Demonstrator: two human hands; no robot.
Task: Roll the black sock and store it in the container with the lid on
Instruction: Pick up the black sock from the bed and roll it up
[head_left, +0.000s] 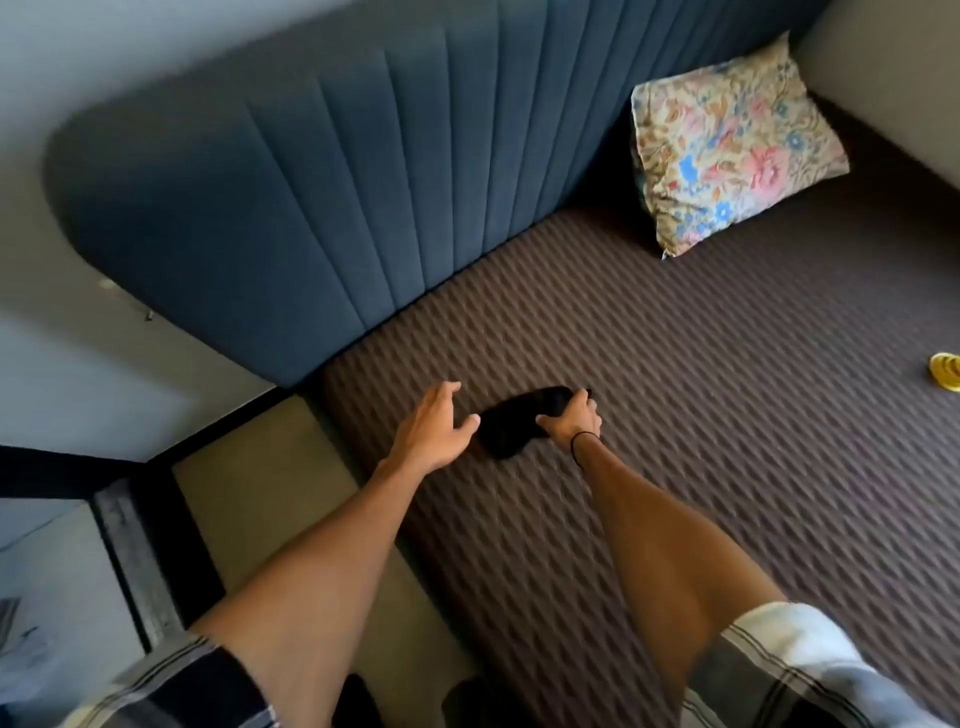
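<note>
The black sock (511, 427) lies on the bed (701, 415), the right hand (571, 422) has its grip closed on one end, the left hand (434, 427) hovers open just beside it, so rolling comes next, with no container in sight

A brown bedspread (675, 415) with a raised wavy pattern covers the bed. Along its far side runs a dark blue padded headboard (311, 208) with upright stitched channels, rounded at its left end. A floral pillow (727, 145) (pinks, blues and tan on a pale ground) leans in the far right corner, touching the headboard. A small yellow object (946, 383) lies on the bedspread at the right edge, cut off by the frame, too blurred to identify.
</note>
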